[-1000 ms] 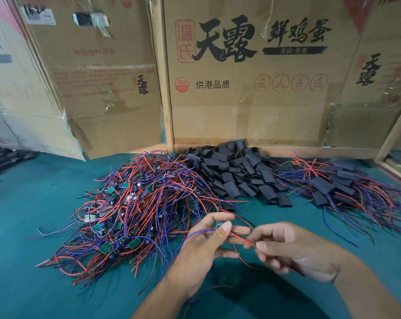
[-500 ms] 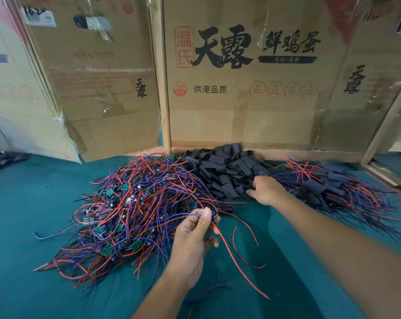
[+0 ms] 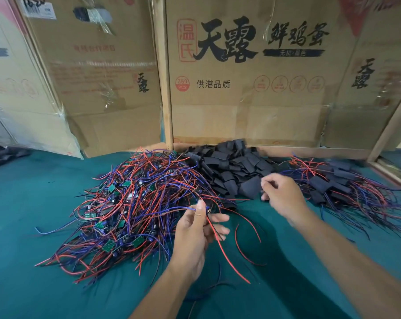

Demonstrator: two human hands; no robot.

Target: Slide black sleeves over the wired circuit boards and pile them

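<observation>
Withdrawn from the sleeve heap, the right hand (image 3: 284, 196) now comes back toward the body with one black sleeve (image 3: 250, 187) pinched at its near edge, fingers curled on it; motion blur softens the detail. Left hand (image 3: 195, 236): thumb and fingers clamped on the wires of one wired circuit board (image 3: 207, 209), its red lead trailing down across the cloth; the board itself is largely hidden at the fingertips. Sleeves appear light, flat and limp, best taken by an open end so the mouth can be spread. Boards look small and light on springy leads that snag readily; hold close to the board, not by the loose wire. Supply tangle of unsleeved boards (image 3: 126, 210) lies left, the sleeve heap (image 3: 229, 162) centre, the finished pile (image 3: 337, 183) right. Surface: teal cloth (image 3: 34, 192). Backdrop: flattened egg cartons (image 3: 241, 100) printed in Chinese, standing upright.
</observation>
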